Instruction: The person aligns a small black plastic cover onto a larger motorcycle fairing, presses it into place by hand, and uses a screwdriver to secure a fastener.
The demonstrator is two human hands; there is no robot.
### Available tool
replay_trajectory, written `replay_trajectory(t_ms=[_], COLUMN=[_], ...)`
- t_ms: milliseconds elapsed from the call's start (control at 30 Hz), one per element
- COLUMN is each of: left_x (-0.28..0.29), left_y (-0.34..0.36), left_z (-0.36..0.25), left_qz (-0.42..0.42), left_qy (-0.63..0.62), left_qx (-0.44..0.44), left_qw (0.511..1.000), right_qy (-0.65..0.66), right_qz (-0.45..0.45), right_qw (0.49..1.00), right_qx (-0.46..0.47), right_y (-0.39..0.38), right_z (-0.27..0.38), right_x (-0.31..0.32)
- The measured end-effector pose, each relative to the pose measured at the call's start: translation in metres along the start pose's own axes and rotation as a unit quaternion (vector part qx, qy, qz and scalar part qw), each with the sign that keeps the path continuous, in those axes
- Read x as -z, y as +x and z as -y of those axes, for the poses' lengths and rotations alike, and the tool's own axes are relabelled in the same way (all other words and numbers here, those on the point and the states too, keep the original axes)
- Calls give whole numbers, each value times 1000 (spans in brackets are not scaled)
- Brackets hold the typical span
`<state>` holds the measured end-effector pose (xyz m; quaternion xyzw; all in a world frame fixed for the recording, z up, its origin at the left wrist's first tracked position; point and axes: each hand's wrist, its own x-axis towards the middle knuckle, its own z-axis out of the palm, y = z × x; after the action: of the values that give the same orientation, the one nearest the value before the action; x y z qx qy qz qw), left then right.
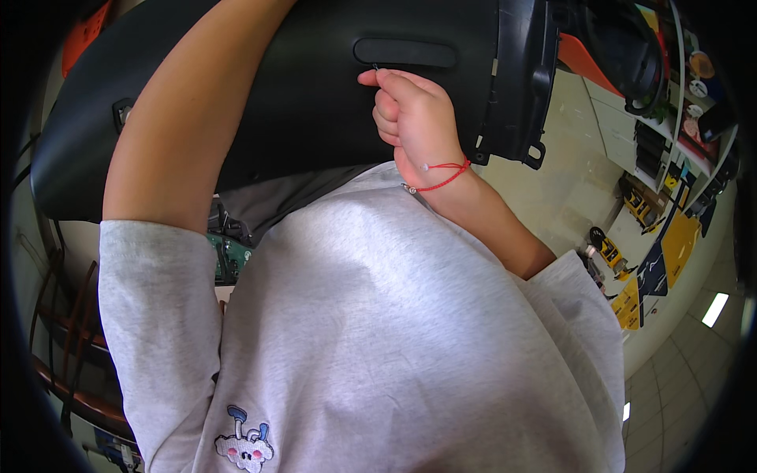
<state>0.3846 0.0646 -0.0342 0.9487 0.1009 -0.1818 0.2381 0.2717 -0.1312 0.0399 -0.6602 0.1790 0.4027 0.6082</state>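
Observation:
A large curved black plastic shell (307, 102) spans the upper part of the head view, with a long rounded recess (404, 54) in its surface. My right hand (418, 110), with a red cord bracelet at the wrist, is closed just below that recess. Thumb and index finger pinch a small thin metal piece (376, 68), its tip at the recess's lower edge; its exact kind is too small to make out. The other fingers are curled in. My left forearm (189, 102) reaches across the shell's left part and leaves the view at the top, so my left hand is hidden.
A black bracket with a loop (524, 134) edges the shell's right end, beside an orange part (587, 63). Below the shell on the left is a green circuit board (230, 260). Shelves (670, 118) with assorted items stand at the right; brown wooden furniture (79, 390) is at lower left.

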Motion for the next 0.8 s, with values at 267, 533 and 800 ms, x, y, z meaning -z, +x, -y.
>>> replay_trajectory(t_ms=[267, 533, 800], left_x=[8, 1, 0], left_y=[0, -8, 1], left_z=[-11, -10, 3], left_qz=[-12, -21, 11], left_qy=[22, 25, -7], left_qx=[2, 5, -7], left_qw=[1000, 999, 1000], right_qy=[25, 89, -19], right_qz=[-27, 7, 62], right_qw=[999, 994, 998], right_qx=[-30, -71, 1], right_y=[5, 12, 4], right_z=[7, -1, -2], right_x=[4, 7, 12])
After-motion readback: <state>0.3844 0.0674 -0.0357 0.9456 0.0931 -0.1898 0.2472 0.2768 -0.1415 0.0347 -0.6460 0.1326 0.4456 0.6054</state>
